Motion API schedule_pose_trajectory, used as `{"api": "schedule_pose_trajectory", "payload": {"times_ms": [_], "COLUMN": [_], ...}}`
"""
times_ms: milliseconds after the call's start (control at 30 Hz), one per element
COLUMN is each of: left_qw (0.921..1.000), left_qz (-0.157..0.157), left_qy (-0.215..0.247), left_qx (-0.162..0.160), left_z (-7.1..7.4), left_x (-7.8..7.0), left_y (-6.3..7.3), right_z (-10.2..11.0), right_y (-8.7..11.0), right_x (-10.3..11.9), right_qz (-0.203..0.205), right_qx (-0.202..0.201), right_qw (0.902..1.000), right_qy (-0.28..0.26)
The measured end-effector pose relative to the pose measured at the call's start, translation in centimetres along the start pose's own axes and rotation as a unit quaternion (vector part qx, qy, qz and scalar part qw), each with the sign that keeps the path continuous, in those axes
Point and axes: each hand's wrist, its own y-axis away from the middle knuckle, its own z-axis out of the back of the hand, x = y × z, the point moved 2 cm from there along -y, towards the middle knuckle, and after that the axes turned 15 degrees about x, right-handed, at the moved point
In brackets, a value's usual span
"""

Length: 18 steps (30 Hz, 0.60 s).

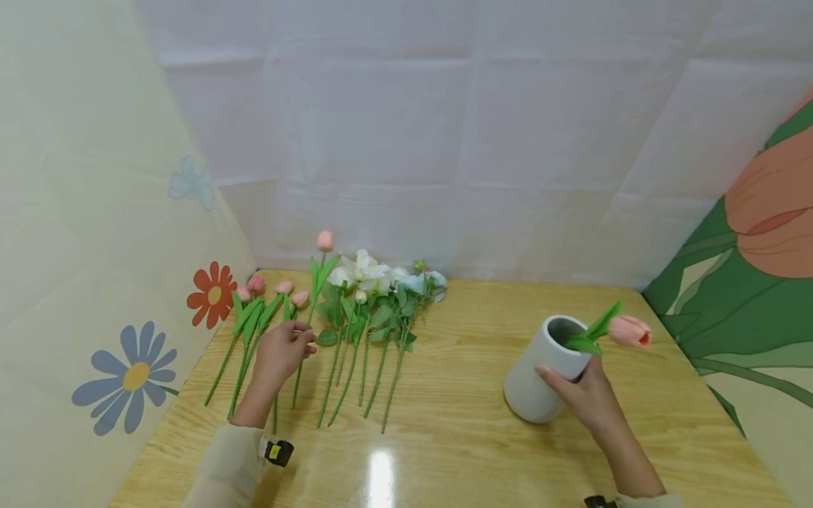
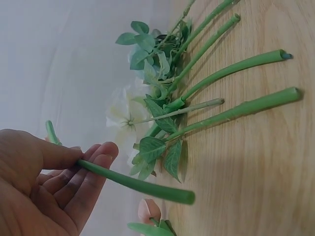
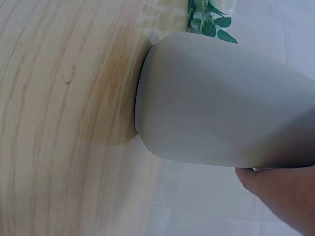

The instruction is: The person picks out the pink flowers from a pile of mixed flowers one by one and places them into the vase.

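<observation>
Head view is showing a pink tulip (image 1: 325,241) over the left side of the tabletop (image 1: 457,451), its bloom pointing nearly toward 12 o'clock. The left hand (image 1: 284,351) is pinching its stem (image 2: 138,184) between thumb and fingers, and in the left wrist view the lower end is extending free past the fingertips. Other pink tulips (image 1: 256,284) are lying at that hand's 11 o'clock, and white flowers (image 1: 365,268) with leafy stems are spreading between its 1 and 2 o'clock, so leaves could be snagging; raising the stem straight up would probably be sparing both groups. Well apart, just past 3 o'clock, the right hand (image 1: 587,395) is gripping a white vase (image 1: 533,381), its thumb pressing the near side. A leaning tulip (image 1: 625,330) is reaching out of the vase toward 3 o'clock, so good handling is likely calling for a steady, level grip; whether the base is sitting wholly flat is not showing clearly.
</observation>
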Motion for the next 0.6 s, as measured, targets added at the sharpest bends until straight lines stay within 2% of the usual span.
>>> {"api": "schedule_pose_trajectory", "payload": {"times_ms": [600], "left_qw": [1.0000], "left_qz": [-0.005], "left_qy": [0.008], "left_qx": [0.003], "left_z": [-0.52], "left_x": [-0.74], "left_y": [0.19], "right_z": [0.06], "right_y": [0.03], "right_x": [0.04], "right_qz": [-0.009], "right_qx": [0.010], "right_qw": [0.9999], "right_qy": [-0.002]}}
